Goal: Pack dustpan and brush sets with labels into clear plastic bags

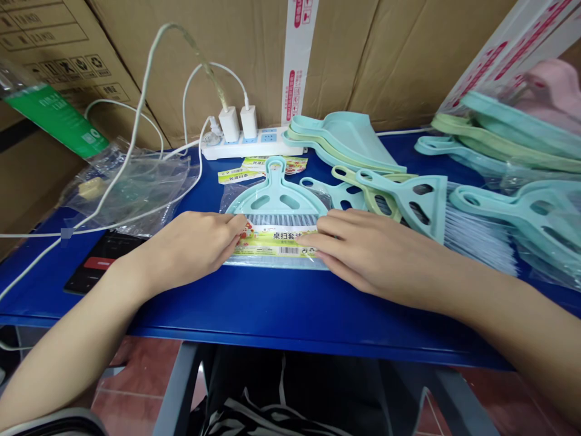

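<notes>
Touching the two ends of the label point(276, 242), the left hand point(197, 245) and the right hand point(365, 245) lie over the wrapped set point(275, 189), which rests flat on the counter point(272, 309). The fingers of each grip are partly curled — whether they pinch or only press, I cannot tell. The label could go crooked if one hand pulls more, because the film point(276, 261) looks loose — and the right forearm point(490, 303), moving outward, could push the near brush point(481, 242).
</notes>
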`<state>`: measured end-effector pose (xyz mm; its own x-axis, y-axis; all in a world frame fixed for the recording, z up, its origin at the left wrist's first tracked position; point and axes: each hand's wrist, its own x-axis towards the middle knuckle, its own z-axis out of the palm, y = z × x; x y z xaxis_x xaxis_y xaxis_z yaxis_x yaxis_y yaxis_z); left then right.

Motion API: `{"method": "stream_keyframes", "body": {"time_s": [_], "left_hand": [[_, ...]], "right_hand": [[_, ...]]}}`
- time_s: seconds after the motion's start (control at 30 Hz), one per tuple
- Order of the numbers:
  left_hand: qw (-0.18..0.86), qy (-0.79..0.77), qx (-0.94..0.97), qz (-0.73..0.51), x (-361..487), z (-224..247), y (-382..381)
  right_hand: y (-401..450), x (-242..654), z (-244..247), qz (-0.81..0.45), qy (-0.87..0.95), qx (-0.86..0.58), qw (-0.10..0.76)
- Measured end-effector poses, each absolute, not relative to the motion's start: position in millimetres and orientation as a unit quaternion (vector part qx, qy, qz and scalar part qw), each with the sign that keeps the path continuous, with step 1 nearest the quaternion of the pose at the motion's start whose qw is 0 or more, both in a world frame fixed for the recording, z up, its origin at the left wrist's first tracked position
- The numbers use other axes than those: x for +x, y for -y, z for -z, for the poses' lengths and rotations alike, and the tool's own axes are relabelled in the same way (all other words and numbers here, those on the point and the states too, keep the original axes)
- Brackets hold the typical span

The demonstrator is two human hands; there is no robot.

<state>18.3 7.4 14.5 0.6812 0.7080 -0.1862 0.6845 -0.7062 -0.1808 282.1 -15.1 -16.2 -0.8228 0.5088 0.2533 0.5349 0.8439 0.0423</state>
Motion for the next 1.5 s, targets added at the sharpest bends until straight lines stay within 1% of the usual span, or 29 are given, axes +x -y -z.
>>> {"method": "stream_keyframes", "body": {"time_s": [0.17, 0.63, 1.2, 1.37, 1.5], "left_hand": [[0.046, 0.38, -0.916, -0.122, 18.3, -13.7, -7.9], [0.05, 0.378, -0.916, -0.126, 17.8, -14.4, -7.7], [0.05, 0.393, -0.905, -0.153, 18.6, -11.8, -8.9], [0.053, 0.385, -0.911, -0.137, 16.7, -10.4, -9.0], [0.054, 0.388, -0.908, -0.15, 17.1, -10.9, -9.0]], "right_hand": [[15.3, 283.2, 16.2, 0.055, 0.953, -0.268, 0.13], [15.9, 282.6, 15.8, 0.041, 0.952, -0.278, 0.125], [17.2, 282.7, 14.4, 0.077, 0.952, -0.278, 0.102], [17.2, 282.9, 14.5, 0.079, 0.951, -0.281, 0.1], [17.4, 282.5, 14.7, 0.075, 0.951, -0.284, 0.097]]}}
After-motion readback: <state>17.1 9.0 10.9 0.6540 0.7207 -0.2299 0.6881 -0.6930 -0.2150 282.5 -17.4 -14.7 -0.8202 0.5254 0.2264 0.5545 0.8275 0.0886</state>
